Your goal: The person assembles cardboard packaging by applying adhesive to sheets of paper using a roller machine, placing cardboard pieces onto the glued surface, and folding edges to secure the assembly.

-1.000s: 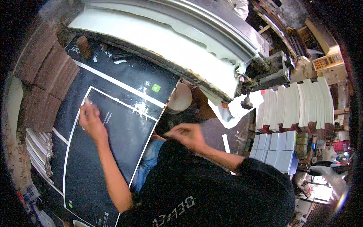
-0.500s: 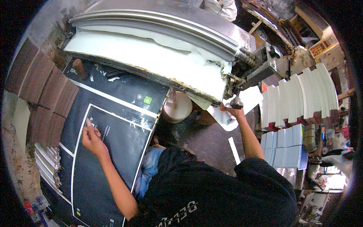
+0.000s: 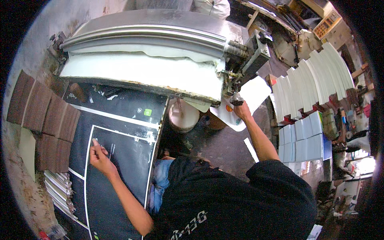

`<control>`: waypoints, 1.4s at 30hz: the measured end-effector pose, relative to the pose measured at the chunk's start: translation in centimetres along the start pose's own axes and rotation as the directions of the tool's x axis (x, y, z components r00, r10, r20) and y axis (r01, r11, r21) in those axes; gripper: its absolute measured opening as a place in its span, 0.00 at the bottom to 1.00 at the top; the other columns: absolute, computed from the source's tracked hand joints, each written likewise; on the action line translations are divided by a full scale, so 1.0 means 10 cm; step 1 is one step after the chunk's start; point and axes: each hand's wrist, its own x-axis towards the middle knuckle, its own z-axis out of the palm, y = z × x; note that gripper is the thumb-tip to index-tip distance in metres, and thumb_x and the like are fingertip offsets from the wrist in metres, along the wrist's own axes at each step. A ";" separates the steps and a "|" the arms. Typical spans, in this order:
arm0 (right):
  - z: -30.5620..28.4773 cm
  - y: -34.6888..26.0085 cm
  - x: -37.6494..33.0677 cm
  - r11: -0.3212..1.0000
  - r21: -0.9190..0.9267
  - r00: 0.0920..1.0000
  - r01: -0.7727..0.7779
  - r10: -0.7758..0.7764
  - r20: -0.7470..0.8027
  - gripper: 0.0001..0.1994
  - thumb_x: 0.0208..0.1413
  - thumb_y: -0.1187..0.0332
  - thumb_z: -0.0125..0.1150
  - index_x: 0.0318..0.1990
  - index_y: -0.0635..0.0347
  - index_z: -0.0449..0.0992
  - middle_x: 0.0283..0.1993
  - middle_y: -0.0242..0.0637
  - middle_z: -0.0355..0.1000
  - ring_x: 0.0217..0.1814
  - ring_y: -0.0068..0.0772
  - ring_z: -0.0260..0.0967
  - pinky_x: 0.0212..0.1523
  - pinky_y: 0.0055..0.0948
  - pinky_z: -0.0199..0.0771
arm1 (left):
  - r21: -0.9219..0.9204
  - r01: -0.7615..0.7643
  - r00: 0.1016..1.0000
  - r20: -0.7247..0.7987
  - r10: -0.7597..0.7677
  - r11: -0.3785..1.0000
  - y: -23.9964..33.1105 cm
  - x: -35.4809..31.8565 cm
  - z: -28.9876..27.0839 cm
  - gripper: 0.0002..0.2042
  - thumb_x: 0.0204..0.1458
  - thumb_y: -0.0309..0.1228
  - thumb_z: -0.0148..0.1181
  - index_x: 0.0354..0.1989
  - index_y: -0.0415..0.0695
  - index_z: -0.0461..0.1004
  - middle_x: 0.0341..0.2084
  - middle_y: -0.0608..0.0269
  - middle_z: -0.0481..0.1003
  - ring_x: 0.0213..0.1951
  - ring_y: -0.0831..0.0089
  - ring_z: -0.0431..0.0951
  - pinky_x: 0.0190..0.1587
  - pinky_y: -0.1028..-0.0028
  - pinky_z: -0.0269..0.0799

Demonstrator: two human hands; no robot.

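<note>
My left hand (image 3: 101,158) is above the black, white-lined sheet (image 3: 120,176) covering the tabletop on the left. One finger points forward, the others are partly curled, and nothing shows in them. Out to the right, my right hand (image 3: 243,110) is closed at a dark metal knob (image 3: 236,99) at the right end of the roller machine; part of the grip is hidden behind the knob. The machine's long metal roller (image 3: 144,34) runs across the far side, with a white coated surface (image 3: 136,70) in front of it.
Brown stacked blocks (image 3: 42,104) stand at the left. A white bucket (image 3: 184,116) sits below the machine's edge. A white sheet with colored marks (image 3: 256,94) lies beyond my right hand. Stacks of pale sheets (image 3: 314,80) and bluish stacks (image 3: 302,138) are at the right.
The view has turned slightly, so the machine appears farther left. My right hand stays at the knob; my left hand keeps nearly the same pose over the black sheet.
</note>
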 end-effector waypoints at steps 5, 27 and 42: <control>-0.25 -0.25 0.02 0.991 0.131 0.969 0.037 -0.003 -0.247 0.30 0.45 0.78 0.58 0.62 0.63 0.72 0.31 0.60 0.77 0.34 0.61 0.78 0.39 0.52 0.78 | 0.012 -0.011 1.000 0.023 0.011 1.000 0.03 -0.01 0.02 0.21 0.66 0.36 0.59 0.18 0.47 0.64 0.15 0.74 0.61 0.20 0.86 0.57 0.25 0.80 0.50; -0.05 -1.36 -0.59 0.942 -0.314 0.992 0.119 -0.097 0.086 0.10 0.54 0.71 0.57 0.42 0.65 0.75 0.32 0.51 0.79 0.35 0.55 0.80 0.30 0.53 0.77 | 0.195 -0.046 0.993 0.116 0.024 0.980 -0.01 -0.02 -0.02 0.21 0.67 0.40 0.57 0.21 0.46 0.66 0.18 0.72 0.66 0.21 0.85 0.62 0.25 0.79 0.56; -0.48 -1.43 -0.45 0.970 -0.237 0.965 0.047 0.017 0.260 0.11 0.54 0.72 0.53 0.44 0.66 0.75 0.36 0.64 0.77 0.39 0.65 0.78 0.36 0.55 0.78 | 0.325 -0.175 0.971 0.213 0.108 0.929 0.02 -0.12 0.08 0.20 0.66 0.38 0.58 0.21 0.42 0.69 0.16 0.70 0.69 0.22 0.83 0.67 0.26 0.77 0.60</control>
